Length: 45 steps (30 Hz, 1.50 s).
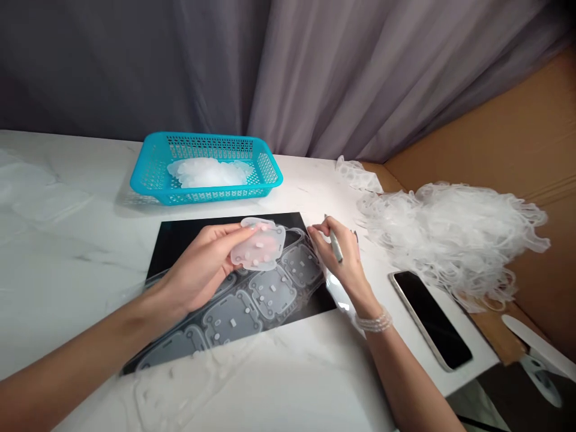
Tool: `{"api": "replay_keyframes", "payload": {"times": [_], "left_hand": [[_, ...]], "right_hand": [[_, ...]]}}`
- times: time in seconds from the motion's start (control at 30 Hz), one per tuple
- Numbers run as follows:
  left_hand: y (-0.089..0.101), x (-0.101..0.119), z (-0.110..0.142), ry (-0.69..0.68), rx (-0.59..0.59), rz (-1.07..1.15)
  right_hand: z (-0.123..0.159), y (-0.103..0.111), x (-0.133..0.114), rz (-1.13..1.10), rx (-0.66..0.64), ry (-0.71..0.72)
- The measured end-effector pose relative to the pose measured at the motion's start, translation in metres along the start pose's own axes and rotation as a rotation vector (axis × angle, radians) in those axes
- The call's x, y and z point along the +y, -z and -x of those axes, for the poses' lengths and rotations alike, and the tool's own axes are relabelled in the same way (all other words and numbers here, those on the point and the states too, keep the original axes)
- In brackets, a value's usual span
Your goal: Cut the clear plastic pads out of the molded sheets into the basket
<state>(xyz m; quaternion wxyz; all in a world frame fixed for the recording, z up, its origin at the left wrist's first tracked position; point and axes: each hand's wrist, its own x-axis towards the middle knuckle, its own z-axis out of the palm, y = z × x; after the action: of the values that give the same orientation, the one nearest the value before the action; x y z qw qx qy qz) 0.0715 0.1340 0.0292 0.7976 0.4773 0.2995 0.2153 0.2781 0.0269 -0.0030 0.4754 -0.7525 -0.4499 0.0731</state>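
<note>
My left hand (pixel 209 258) pinches a translucent, rounded silicone-like piece (pixel 260 247) with small raised pegs, holding it above a sheet. In my right hand (pixel 341 249) is a slim silver pen-like tool (pixel 335 245), its upper end against the hand and its working tip not clearly visible. The fingers of that hand are closed near the sheet's upper right end. Beneath both hands, a clear moulded sheet (pixel 231 321) with several similar pieces lies slantwise across a black mat (pixel 177 243) and over its front edge.
Behind the mat stands a blue basket (pixel 207 193) with a pile of translucent pieces (pixel 209 173). A large heap of clear scraps (pixel 454 231) lies on the right against cardboard (pixel 504 138). Nearer me is a phone (pixel 429 318). More clear sheet (pixel 31 186) lies far left.
</note>
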Motion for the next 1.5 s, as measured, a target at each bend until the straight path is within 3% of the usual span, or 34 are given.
{"api": "replay_keyframes", "payload": {"times": [0.1, 0.23, 0.37, 0.57, 1.2, 1.4, 1.5], "left_hand": [[-0.001, 0.006, -0.001, 0.094, -0.042, 0.189], [-0.001, 0.007, 0.003, 0.152, -0.049, 0.276], [0.001, 0.006, 0.007, 0.18, -0.043, 0.273], [0.003, 0.004, 0.01, 0.165, -0.104, 0.245], [0.003, 0.002, 0.01, 0.254, -0.088, 0.259], [0.009, -0.006, 0.004, 0.296, 0.014, 0.301], [0.008, -0.005, 0.004, 0.341, -0.023, 0.35]], "right_hand": [[0.005, -0.001, -0.018, -0.241, -0.036, -0.079], [0.019, -0.004, -0.045, -0.691, -0.26, -0.273], [0.026, -0.007, -0.052, -0.822, -0.307, -0.317], [0.026, -0.008, -0.053, -0.866, -0.305, -0.322], [0.025, -0.007, -0.05, -0.876, -0.244, -0.383], [0.027, -0.009, -0.052, -0.743, -0.017, -0.211], [0.036, -0.013, -0.061, -0.567, -0.089, -0.107]]}}
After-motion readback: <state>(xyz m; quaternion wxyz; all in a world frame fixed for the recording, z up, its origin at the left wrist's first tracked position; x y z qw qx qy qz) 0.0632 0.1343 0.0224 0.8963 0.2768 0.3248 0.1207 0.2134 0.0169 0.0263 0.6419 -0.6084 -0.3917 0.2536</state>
